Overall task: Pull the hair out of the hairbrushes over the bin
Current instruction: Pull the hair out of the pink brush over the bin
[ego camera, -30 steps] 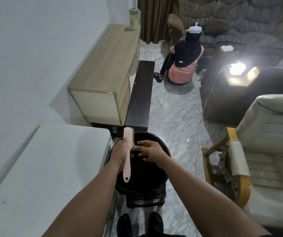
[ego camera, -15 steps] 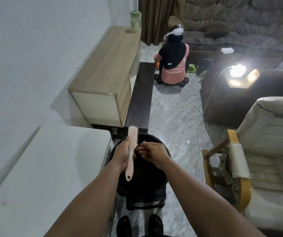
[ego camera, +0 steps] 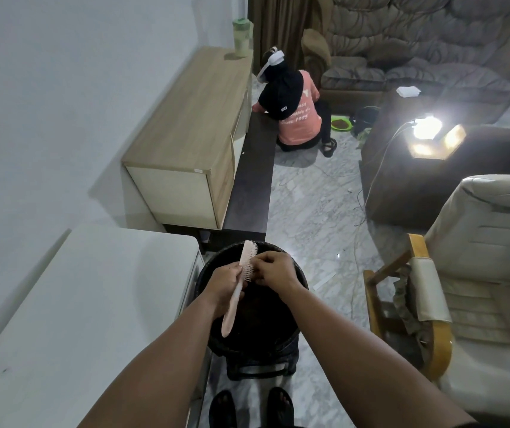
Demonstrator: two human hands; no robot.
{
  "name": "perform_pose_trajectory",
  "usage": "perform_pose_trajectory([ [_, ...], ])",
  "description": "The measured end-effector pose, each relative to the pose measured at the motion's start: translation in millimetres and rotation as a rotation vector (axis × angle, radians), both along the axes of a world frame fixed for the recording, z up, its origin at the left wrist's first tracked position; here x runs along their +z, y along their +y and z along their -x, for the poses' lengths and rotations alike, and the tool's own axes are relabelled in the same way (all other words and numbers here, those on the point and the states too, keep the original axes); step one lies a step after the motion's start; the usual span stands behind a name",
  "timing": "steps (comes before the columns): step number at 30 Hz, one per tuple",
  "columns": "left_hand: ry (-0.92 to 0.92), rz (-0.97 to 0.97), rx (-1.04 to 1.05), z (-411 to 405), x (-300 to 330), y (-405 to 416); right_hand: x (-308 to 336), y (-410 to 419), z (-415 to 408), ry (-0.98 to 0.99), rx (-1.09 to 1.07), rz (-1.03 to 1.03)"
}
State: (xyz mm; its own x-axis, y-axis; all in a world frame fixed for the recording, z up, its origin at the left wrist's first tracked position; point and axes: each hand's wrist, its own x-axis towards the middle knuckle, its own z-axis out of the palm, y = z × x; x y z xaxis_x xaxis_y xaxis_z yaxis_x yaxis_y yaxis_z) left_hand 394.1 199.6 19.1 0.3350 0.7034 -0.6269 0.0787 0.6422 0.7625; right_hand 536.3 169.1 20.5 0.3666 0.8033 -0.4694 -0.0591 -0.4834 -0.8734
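While the left hand [ego camera: 224,281] wraps the brush [ego camera: 241,281] at its neck, we see its long axis run from the handle tip, low and toward us, up and away to the head. Bristles face right, so the right hand [ego camera: 273,270] is the one on them, fingers pinched shut at the lower bristle rows just beside the left grip. Hair between those fingers is too small to tell. Both hands and the brush hang over the bin [ego camera: 293,304], directly below the grip, so we judge a pull rightward drops hair inside.
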Motion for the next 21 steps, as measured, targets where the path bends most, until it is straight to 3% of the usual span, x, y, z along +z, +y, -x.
perform_pose_trajectory([
  [2, 0.054, -0.035, 0.0, 5, 1, 1, -3, -2, -14, 0.064, -0.175, 0.097],
  [4, 0.081, -0.036, 0.002, 11, -3, 4, -10, -7, -28, -0.013, -0.226, 0.166],
  [8, 0.05, -0.007, 0.029, 14, -8, 6, -3, -7, -20, -0.111, -0.143, 0.041],
  [12, -0.08, -0.008, 0.067, -3, -7, 4, -1, 0, 12, -0.075, 0.05, -0.081],
  [18, 0.038, -0.155, -0.004, -6, -2, 0, 0, 0, -1, 0.219, -0.111, 0.059],
  [21, 0.035, -0.147, 0.067, 1, 0, 4, -10, -3, -26, 0.216, -0.324, 0.172],
])
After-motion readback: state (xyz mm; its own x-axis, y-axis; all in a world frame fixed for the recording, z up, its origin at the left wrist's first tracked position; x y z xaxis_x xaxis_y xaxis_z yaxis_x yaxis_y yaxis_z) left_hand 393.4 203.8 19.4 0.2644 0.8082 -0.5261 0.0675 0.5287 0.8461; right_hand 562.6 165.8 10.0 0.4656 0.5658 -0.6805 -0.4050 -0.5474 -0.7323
